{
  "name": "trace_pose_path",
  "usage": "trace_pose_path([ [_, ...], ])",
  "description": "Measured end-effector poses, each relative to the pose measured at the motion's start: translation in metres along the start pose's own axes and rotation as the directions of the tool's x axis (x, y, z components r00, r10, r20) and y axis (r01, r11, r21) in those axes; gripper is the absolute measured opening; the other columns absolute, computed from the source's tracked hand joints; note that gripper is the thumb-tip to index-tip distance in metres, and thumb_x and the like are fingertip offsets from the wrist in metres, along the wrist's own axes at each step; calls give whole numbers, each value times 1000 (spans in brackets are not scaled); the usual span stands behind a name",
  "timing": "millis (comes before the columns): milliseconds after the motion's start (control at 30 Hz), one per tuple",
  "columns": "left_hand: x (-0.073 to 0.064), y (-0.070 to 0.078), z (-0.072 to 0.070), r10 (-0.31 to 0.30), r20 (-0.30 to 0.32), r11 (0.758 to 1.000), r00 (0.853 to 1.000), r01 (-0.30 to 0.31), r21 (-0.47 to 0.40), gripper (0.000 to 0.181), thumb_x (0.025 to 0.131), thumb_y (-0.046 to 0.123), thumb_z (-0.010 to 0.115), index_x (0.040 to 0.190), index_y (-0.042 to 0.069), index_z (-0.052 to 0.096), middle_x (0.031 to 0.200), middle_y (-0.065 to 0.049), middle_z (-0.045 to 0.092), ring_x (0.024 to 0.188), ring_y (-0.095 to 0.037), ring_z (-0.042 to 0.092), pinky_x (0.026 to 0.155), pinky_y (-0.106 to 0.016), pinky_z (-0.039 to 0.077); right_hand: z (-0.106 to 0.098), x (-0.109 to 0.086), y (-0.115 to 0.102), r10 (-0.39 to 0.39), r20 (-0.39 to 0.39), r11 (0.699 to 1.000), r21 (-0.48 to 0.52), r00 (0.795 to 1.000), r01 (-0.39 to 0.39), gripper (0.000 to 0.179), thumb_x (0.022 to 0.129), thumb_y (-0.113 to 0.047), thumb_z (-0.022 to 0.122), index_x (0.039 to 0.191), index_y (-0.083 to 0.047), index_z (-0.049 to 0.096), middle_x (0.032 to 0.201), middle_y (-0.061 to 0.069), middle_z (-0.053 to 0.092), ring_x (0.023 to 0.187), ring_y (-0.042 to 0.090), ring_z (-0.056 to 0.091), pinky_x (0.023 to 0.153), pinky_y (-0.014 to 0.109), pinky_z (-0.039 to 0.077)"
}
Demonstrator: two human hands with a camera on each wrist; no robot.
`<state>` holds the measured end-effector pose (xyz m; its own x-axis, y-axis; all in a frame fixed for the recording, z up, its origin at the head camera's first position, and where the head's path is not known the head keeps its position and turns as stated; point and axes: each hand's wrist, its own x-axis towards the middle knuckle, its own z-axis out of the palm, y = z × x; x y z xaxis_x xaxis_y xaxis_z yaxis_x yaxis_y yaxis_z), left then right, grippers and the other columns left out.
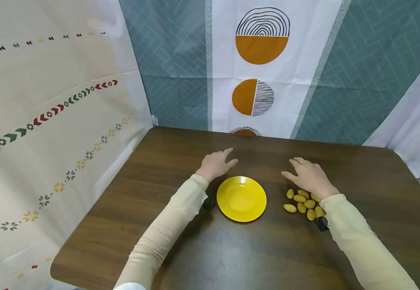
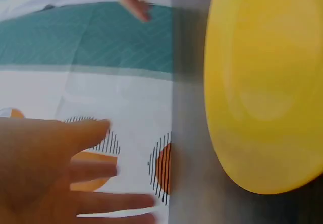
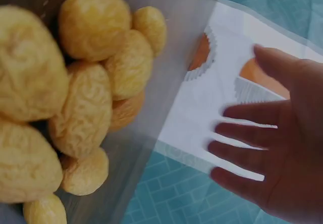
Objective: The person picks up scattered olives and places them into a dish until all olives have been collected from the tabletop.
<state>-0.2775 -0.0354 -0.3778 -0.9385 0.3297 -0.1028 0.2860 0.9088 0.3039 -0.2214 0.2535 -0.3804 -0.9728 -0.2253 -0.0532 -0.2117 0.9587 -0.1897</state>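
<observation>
My left hand [image 1: 214,164] hovers above the table just beyond the upper left rim of a round yellow plate [image 1: 241,199]. Its fingers are extended and nothing is held. The left wrist view shows that hand [image 2: 86,173] with spread fingers, apart from the plate [image 2: 267,98]. Over the far side of a cluster of small wrinkled yellow potatoes [image 1: 299,198] hangs my right hand [image 1: 309,176], also holding nothing. In the right wrist view its fingers [image 3: 247,156] are straight and spread, clear of the potatoes [image 3: 83,108]. The right forearm hides part of the cluster.
A dark brown wooden table [image 1: 202,257] carries the plate and the potatoes, with the plate left of the pile. Patterned curtain cloth [image 1: 177,64] hangs behind the far edge. White printed cloth [image 1: 50,133] borders the left side. Black wrist cameras [image 1: 208,204] sit under both sleeves.
</observation>
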Motion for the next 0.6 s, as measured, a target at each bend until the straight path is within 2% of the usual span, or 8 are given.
trace_pose_path([
  [67, -1, -6, 0, 15, 91, 998, 996, -10, -65, 60, 99, 48, 47, 152, 24, 33, 153, -5, 42, 138, -29, 45, 112, -48, 37, 0, -3, -1, -9, 28, 1000, -4, 1000, 10, 63, 97, -37, 54, 139, 9, 44, 143, 34, 42, 128, 50, 44, 103, 67, 34],
  [133, -1, -14, -1, 46, 194, 993, 980, -25, -112, 58, 98, 46, 49, 151, 25, 35, 153, -3, 41, 139, -28, 43, 113, -49, 36, 0, -6, -1, -19, 71, 1000, -4, 997, 19, 58, 96, -36, 56, 137, 6, 48, 140, 34, 45, 121, 49, 51, 99, 67, 37],
  [200, 1, -22, 0, 82, 296, 988, 952, -38, -150, 57, 98, 45, 51, 150, 26, 37, 146, -5, 49, 131, -27, 50, 112, -47, 36, -1, -10, 2, -30, 120, 1000, -2, 992, 30, 56, 95, -35, 58, 134, 4, 51, 138, 34, 46, 118, 49, 53, 98, 67, 37],
  [300, 2, -35, 2, 126, 412, 977, 902, -42, -208, 57, 98, 45, 51, 150, 26, 38, 119, -8, 66, 105, -25, 63, 102, -40, 45, -1, -15, 6, -48, 203, 999, 0, 978, 49, 56, 93, -37, 61, 133, 1, 54, 139, 35, 45, 118, 50, 53, 96, 67, 38],
  [400, 4, -43, 6, 181, 477, 955, 860, -38, -294, 57, 97, 44, 53, 149, 25, 39, 87, -9, 69, 79, -20, 65, 86, -32, 51, 1, -19, 9, -60, 273, 998, 29, 960, 54, 55, 92, -36, 64, 132, 0, 55, 140, 35, 43, 122, 53, 49, 95, 67, 40],
  [500, 4, -48, 12, 241, 517, 924, 822, -32, -380, 58, 96, 40, 57, 148, 24, 40, 78, -7, 68, 71, -17, 64, 73, -27, 53, 2, -23, 12, -79, 331, 996, 70, 940, 59, 51, 90, -31, 67, 129, 0, 56, 137, 34, 46, 118, 50, 52, 92, 63, 44],
  [567, 5, -49, 17, 270, 523, 904, 809, -27, -426, 59, 94, 38, 60, 148, 23, 41, 75, -6, 67, 68, -16, 62, 69, -25, 52, 3, -24, 16, -95, 348, 993, 102, 933, 64, 44, 90, -27, 68, 124, 1, 59, 128, 31, 51, 106, 42, 58, 86, 55, 49],
  [600, 5, -49, 20, 280, 518, 896, 808, -26, -443, 59, 94, 36, 62, 148, 23, 41, 75, -5, 66, 67, -16, 61, 68, -24, 52, 4, -25, 18, -105, 350, 991, 119, 931, 67, 41, 89, -25, 68, 120, 0, 60, 121, 28, 54, 99, 37, 58, 82, 50, 50],
])
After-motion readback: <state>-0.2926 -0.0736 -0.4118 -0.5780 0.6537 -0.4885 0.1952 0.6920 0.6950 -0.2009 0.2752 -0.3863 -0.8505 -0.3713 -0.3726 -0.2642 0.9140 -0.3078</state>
